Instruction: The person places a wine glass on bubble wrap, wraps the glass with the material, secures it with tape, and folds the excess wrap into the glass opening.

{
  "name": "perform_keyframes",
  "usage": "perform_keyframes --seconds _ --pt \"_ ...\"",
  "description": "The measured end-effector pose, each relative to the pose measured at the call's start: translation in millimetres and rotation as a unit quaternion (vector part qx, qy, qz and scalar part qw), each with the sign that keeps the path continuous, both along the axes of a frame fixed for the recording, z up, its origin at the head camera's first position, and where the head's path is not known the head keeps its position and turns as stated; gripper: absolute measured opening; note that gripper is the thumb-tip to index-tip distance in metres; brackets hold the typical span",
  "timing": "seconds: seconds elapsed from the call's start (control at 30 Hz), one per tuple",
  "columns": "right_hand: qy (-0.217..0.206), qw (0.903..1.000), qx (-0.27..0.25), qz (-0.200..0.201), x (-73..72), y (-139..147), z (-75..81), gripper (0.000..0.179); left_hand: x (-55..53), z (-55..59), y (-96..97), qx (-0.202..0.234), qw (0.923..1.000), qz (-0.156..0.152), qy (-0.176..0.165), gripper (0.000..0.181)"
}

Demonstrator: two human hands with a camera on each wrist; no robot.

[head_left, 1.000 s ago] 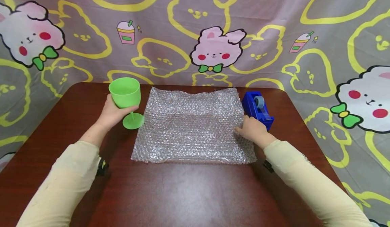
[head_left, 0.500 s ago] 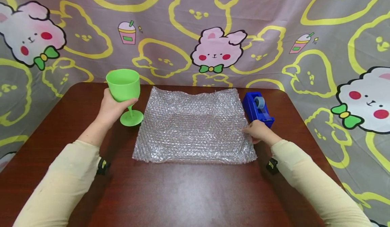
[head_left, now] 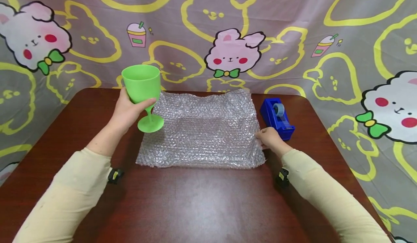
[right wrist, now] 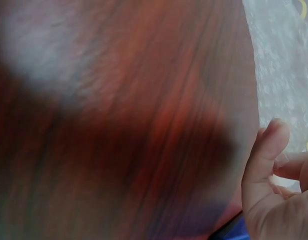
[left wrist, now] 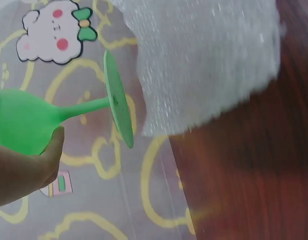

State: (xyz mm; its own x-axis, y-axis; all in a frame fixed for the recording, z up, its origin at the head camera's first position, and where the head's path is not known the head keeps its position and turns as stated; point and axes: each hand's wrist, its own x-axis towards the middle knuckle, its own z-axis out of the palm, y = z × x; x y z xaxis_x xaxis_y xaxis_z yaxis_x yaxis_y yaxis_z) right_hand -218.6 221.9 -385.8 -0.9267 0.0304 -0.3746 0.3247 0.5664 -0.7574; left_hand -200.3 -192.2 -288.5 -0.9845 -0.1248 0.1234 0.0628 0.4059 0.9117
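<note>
My left hand (head_left: 126, 109) grips a green plastic goblet (head_left: 143, 87) round the lower part of its bowl, thumb near the stem. The goblet is upright and raised, its round foot in front of the left edge of a sheet of bubble wrap (head_left: 202, 138). In the left wrist view the goblet's foot (left wrist: 118, 100) stands apart from the wrap. With thumb and fingers, my right hand (head_left: 272, 139) pinches the right edge of the sheet. The right wrist view shows the thumb (right wrist: 269, 150) and a finger at that edge, partly cut off by the frame.
A blue tape dispenser (head_left: 277, 118) with a roll of clear tape stands just beyond my right hand. Everything lies on a dark red-brown wooden table (head_left: 202, 203). A cartoon-printed cloth (head_left: 182, 25) hangs behind the table's far edge.
The goblet has risen and moved right toward the bubble wrap. My right hand first slid off right along the sheet's edge, then came left again, and the sheet shifted slightly left.
</note>
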Motion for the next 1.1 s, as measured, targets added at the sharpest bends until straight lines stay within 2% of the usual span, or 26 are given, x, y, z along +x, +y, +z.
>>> perform_keyframes --seconds 0.23,0.37,0.43,0.6,0.77,0.87,1.1 --pt "0.004 0.9999 0.01 -0.011 -7.0 -6 -0.1 0.017 -1.3 2.6 26.6 0.028 0.9976 -0.061 -0.015 0.074" --pt "0.002 0.9997 0.021 -0.015 -10.0 -6 -1.3 0.017 -7.0 1.3 49.6 0.05 0.9942 -0.08 -0.052 0.073" --pt "0.001 0.9996 0.024 -0.015 -10.5 -6 -1.9 0.017 -10.7 -0.5 63.5 0.075 0.99 -0.095 -0.073 0.071" --pt "0.0 0.9996 0.02 -0.018 -10.0 -7 -2.3 0.019 -16.6 -4.9 98.5 0.105 0.9816 -0.106 -0.12 0.068" --pt "0.004 0.9998 0.008 -0.016 -10.0 -7 -1.2 0.02 -21.3 -12.9 125.8 0.12 0.9732 -0.105 -0.166 0.071" --pt "0.014 0.9998 0.003 -0.011 -11.2 -7 0.8 0.021 -25.2 -18.9 140.3 0.147 0.9652 -0.12 -0.18 0.067" --pt "0.021 0.9994 0.026 -0.009 -12.4 -7 2.9 0.021 -31.2 -34.3 172.7 0.148 0.9544 -0.148 -0.213 0.06"
